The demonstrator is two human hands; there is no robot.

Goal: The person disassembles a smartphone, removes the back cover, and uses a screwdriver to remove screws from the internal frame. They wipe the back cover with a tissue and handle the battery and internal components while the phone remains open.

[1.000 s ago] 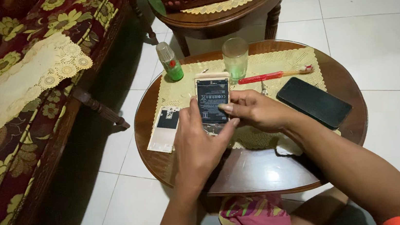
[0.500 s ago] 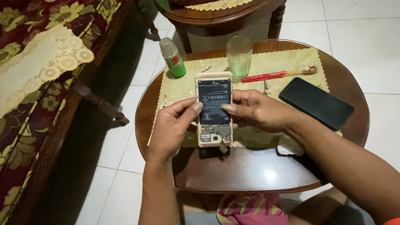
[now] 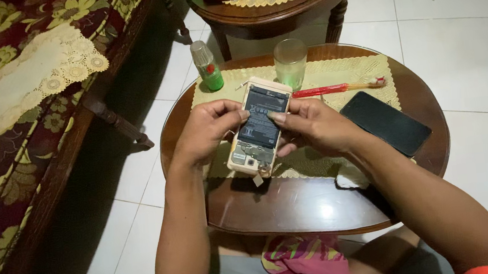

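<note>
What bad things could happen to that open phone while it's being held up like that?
The opened phone is held above the round table only by the left hand and right hand at its edges, so it might slip and drop. A small loose part hangs at its lower end and could perhaps tear off. The drinking glass stands close behind; a bump might tip it toward the bare insides.

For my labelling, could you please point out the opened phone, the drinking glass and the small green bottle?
opened phone (image 3: 257,124): head view, on its battery.
drinking glass (image 3: 290,64): head view, its side wall.
small green bottle (image 3: 211,74): head view, green body.
</note>
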